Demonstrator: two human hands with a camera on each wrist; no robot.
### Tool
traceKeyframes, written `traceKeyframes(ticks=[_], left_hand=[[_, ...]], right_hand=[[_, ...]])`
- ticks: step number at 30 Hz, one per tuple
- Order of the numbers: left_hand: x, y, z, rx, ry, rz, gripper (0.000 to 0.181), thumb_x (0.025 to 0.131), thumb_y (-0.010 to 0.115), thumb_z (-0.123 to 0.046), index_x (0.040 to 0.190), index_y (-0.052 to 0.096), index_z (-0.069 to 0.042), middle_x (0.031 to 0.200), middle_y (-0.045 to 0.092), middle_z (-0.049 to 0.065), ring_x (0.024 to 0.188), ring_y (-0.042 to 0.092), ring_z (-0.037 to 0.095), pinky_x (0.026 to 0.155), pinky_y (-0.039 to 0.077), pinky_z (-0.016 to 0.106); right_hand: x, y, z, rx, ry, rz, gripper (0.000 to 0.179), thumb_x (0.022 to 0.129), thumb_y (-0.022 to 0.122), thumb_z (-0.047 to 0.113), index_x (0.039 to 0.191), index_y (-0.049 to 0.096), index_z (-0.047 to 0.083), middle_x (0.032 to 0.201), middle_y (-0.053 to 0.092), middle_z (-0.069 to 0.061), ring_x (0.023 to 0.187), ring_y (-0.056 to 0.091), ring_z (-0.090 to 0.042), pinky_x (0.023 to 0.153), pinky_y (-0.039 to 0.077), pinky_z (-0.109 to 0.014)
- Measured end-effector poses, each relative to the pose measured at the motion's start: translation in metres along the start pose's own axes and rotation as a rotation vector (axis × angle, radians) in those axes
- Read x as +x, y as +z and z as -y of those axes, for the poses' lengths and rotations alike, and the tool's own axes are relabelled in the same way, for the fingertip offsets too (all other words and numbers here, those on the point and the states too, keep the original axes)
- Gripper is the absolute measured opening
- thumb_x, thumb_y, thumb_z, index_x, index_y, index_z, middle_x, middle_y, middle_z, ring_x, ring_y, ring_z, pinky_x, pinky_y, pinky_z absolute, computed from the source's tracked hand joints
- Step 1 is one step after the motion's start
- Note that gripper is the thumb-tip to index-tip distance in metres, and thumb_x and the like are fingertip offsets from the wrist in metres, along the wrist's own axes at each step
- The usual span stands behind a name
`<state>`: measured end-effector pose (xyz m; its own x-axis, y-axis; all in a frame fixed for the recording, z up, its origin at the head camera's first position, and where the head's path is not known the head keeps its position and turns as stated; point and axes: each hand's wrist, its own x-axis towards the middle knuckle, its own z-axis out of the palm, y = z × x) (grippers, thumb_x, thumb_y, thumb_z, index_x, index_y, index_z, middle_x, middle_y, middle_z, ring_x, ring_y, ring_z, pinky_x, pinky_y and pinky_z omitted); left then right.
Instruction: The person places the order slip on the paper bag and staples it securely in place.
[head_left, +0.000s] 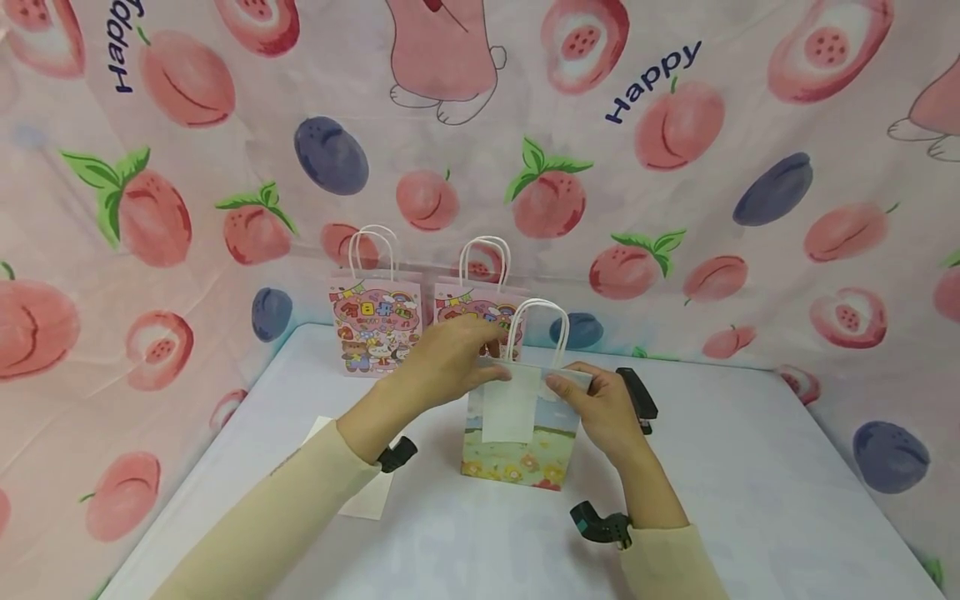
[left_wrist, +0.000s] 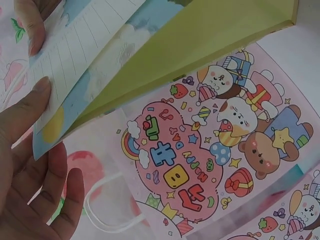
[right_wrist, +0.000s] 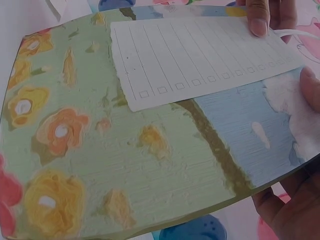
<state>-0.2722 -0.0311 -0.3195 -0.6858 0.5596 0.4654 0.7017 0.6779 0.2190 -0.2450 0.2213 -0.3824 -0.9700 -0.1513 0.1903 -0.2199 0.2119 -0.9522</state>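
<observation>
A small paper gift bag (head_left: 517, 462) with painted flowers, blue sky and white handles stands upright on the table. Against the upper part of its front lies a lined paper slip (right_wrist: 190, 60) with small checkboxes and a ragged end. My left hand (head_left: 450, 354) pinches the slip and the bag's top edge together, thumb in front and fingers behind. At the bag's top right corner, my right hand (head_left: 603, 408) grips the rim, its thumb on the front and fingers behind. The left wrist view shows the bag's mouth partly spread, its inside (left_wrist: 165, 60) yellowish.
Two pink cartoon gift bags, one at left (head_left: 375, 325) and one behind my left hand (head_left: 480, 292), stand at the back. A black stapler (head_left: 637, 396) lies beyond my right hand. White paper (head_left: 371, 500) lies partly under my left forearm. A fruit-print cloth (head_left: 480, 167) hangs behind.
</observation>
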Motion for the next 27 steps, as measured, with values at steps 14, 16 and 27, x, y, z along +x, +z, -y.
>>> traceKeyframes(ticks=[14, 16, 27], left_hand=[[0.009, 0.0058, -0.0078, -0.249, -0.116, 0.098, 0.059, 0.085, 0.088, -0.026, 0.133, 0.053, -0.021, 0.099, 0.078, -0.002, 0.089, 0.072, 0.012, 0.081, 0.06, 0.033], [0.0099, 0.006, -0.0086, -0.307, -0.123, 0.114, 0.064, 0.086, 0.086, -0.022, 0.139, 0.05, -0.021, 0.101, 0.079, 0.0, 0.092, 0.074, 0.014, 0.082, 0.061, 0.035], [0.01, 0.0077, -0.0091, -0.453, -0.142, 0.131, 0.069, 0.088, 0.084, -0.013, 0.145, 0.046, -0.019, 0.105, 0.08, 0.005, 0.098, 0.077, 0.017, 0.086, 0.061, 0.039]], right_hand=[[0.0003, -0.0017, -0.0009, 0.005, -0.021, 0.032, 0.029, 0.1, 0.071, 0.025, 0.112, 0.073, -0.001, 0.099, 0.078, 0.003, 0.088, 0.074, -0.011, 0.079, 0.063, -0.031], [0.0003, -0.0017, -0.001, -0.002, -0.022, 0.03, 0.029, 0.1, 0.071, 0.025, 0.112, 0.073, -0.001, 0.099, 0.078, 0.003, 0.088, 0.074, -0.011, 0.079, 0.063, -0.03], [-0.0008, 0.0045, -0.0016, -0.066, -0.017, 0.012, 0.028, 0.097, 0.075, 0.03, 0.113, 0.075, 0.008, 0.109, 0.078, -0.006, 0.095, 0.073, -0.014, 0.081, 0.061, -0.031]])
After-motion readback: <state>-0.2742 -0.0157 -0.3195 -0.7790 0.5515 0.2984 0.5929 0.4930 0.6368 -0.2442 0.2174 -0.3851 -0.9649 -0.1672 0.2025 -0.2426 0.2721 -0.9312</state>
